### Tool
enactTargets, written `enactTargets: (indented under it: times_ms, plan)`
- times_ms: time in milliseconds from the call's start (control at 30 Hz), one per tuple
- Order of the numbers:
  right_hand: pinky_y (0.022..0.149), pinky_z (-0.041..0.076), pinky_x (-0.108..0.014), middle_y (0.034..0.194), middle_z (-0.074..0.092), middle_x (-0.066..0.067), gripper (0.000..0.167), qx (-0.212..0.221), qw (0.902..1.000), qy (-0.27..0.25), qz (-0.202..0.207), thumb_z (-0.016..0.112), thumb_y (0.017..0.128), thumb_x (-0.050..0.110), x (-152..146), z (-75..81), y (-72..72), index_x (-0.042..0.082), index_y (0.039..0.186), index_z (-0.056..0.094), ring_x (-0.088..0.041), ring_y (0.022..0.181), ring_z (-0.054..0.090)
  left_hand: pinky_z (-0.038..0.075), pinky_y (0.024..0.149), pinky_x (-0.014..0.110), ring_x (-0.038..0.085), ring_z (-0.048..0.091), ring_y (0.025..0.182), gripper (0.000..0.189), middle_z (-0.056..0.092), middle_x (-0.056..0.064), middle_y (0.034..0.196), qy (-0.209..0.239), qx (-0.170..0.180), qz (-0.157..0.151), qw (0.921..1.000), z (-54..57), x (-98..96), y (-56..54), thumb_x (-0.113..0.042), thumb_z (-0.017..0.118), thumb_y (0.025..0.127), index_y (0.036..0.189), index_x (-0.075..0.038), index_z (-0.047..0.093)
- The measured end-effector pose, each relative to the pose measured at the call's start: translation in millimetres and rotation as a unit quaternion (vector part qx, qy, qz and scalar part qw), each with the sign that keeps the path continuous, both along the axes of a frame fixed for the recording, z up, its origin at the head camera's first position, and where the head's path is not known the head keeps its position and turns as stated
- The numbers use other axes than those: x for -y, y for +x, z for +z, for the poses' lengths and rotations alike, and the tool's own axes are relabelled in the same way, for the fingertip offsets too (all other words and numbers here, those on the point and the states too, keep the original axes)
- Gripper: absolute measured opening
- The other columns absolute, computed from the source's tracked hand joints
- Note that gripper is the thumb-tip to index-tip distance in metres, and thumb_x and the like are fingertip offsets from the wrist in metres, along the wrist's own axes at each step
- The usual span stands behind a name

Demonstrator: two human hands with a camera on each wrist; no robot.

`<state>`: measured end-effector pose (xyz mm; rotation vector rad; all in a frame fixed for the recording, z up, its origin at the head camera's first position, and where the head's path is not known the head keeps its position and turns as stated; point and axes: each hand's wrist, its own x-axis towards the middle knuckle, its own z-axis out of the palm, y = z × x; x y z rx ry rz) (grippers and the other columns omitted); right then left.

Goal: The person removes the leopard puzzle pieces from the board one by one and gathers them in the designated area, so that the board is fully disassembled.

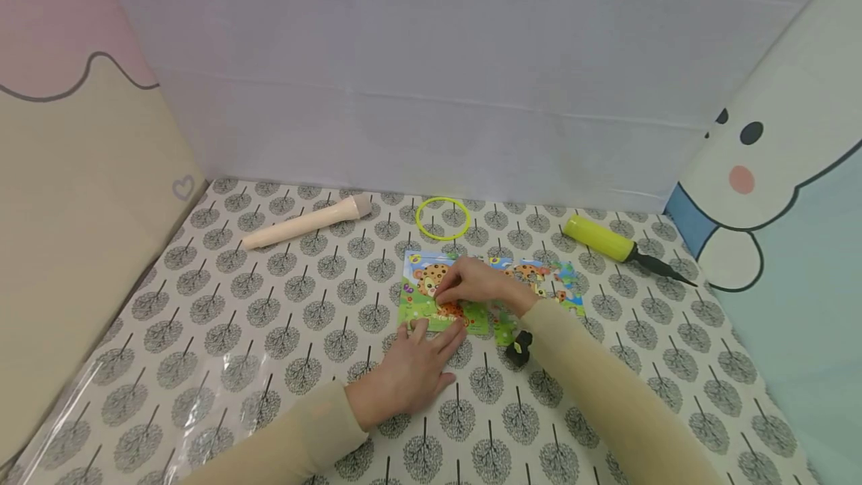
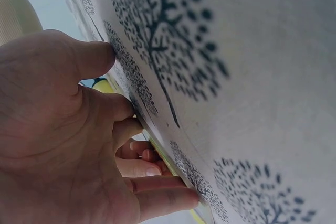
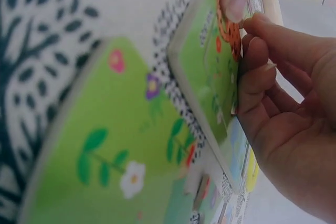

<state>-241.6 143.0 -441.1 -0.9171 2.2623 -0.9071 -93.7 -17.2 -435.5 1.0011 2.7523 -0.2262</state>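
Note:
A jigsaw puzzle board (image 1: 412, 305) with a spotted leopard on green and blue lies flat on the table. The right hand (image 1: 471, 281) is over it, its thumb and curled fingers meeting at an orange spotted puzzle piece (image 3: 234, 43); the fingers partly hide this piece. My left hand (image 1: 415, 367) rests at the board's near edge, fingers extended, and the fingertips (image 3: 233, 6) touch the orange part of the picture. Just right of the board lies a second puzzle section (image 1: 572, 294) with pieces apart, partly covered by the right forearm.
Beside the right forearm is a small black object (image 1: 518, 350), kind unclear. Farther back lie a pale peach stick with a grey end (image 1: 306, 223), a yellow ring (image 1: 419, 224) and a yellow-green hand pump (image 1: 599, 238) with a black nozzle. Fabric walls enclose the tree-patterned tablecloth (image 1: 303, 320).

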Motion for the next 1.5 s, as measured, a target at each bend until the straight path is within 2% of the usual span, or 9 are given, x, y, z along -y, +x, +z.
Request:
enactTargets:
  times_ms: [233,467,700,1100,1233,1367,1467,1500]
  plan:
    - [0.063,0.053,-0.027,0.075,0.068,0.006,0.009,-0.005,0.9999,0.016,0.004,0.069,0.089,0.015,3,1.9,1.3,0.009,0.09,0.076,-0.011,0.068,0.062,0.035,0.101,0.056,0.039,0.032,0.132,0.066,0.011,-0.006,0.158,-0.009,-0.004,-0.003,1.0,0.1,-0.3,-0.8,-0.054,0.033,0.099,0.154,-0.022,0.018]
    - [0.062,0.051,-0.027,0.077,0.068,0.005,0.01,0.007,0.9995,0.027,-0.013,0.068,0.09,0.014,4,2.8,2.9,0.008,0.092,0.075,-0.013,0.068,0.062,0.038,0.099,0.055,0.037,0.034,0.13,0.066,0.012,-0.007,0.158,-0.025,-0.014,-0.009,0.9996,-0.5,-1.2,-2.0,-0.055,0.032,0.098,0.154,-0.023,0.018]
    - [0.059,0.05,-0.026,0.078,0.068,0.0,0.009,0.028,0.9994,0.012,-0.016,0.068,0.09,0.013,4,5.4,3.1,0.006,0.092,0.074,-0.017,0.067,0.061,0.037,0.1,0.055,0.036,0.031,0.132,0.066,0.011,-0.006,0.158,-0.036,-0.014,-0.012,0.9992,-0.7,-2.0,-1.6,-0.056,0.031,0.098,0.154,-0.022,0.017]
    - [0.059,0.049,-0.027,0.077,0.066,0.0,0.008,0.047,0.9987,0.017,-0.013,0.066,0.091,0.014,2,1.1,0.1,0.009,0.091,0.072,-0.015,0.065,0.057,0.036,0.101,0.055,0.037,0.031,0.133,0.066,0.01,-0.007,0.158,-0.037,-0.01,-0.008,0.9992,-0.7,-2.3,-1.0,-0.055,0.03,0.099,0.154,-0.022,0.016]
    - [0.057,0.047,-0.028,0.077,0.065,-0.001,0.011,0.049,0.9981,0.012,-0.035,0.062,0.094,0.013,1,1.5,0.6,0.007,0.092,0.072,-0.015,0.063,0.056,0.037,0.1,0.054,0.036,0.032,0.132,0.066,0.01,-0.007,0.158,-0.042,-0.016,-0.011,0.9989,-0.9,-2.6,-1.4,-0.056,0.029,0.099,0.154,-0.023,0.016]
    - [0.056,0.045,-0.029,0.079,0.066,-0.007,0.013,0.075,0.9949,-0.017,-0.065,0.06,0.095,0.01,-5,4.7,0.6,0.003,0.093,0.07,-0.019,0.062,0.055,0.037,0.1,0.054,0.036,0.033,0.13,0.066,0.01,-0.008,0.158,-0.036,-0.016,-0.011,0.9991,-0.5,-2.4,-1.7,-0.056,0.029,0.099,0.154,-0.023,0.016]
    - [0.058,0.044,-0.031,0.083,0.066,-0.011,0.014,0.072,0.9937,-0.026,-0.082,0.06,0.095,0.011,-11,12.1,0.8,0.001,0.097,0.069,-0.025,0.067,0.055,0.037,0.1,0.055,0.036,0.033,0.131,0.066,0.01,-0.007,0.158,-0.033,-0.012,-0.01,0.9993,0.3,-1.9,-1.7,-0.056,0.03,0.099,0.154,-0.023,0.016]
    - [0.061,0.047,-0.034,0.086,0.066,-0.015,0.015,0.071,0.9933,-0.029,-0.086,0.059,0.095,0.01,-11,20.4,3.5,-0.002,0.099,0.068,-0.029,0.07,0.057,0.037,0.1,0.055,0.036,0.033,0.131,0.066,0.01,-0.007,0.158,-0.033,-0.011,-0.009,0.9994,0.8,-1.5,-1.6,-0.056,0.03,0.099,0.154,-0.022,0.016]
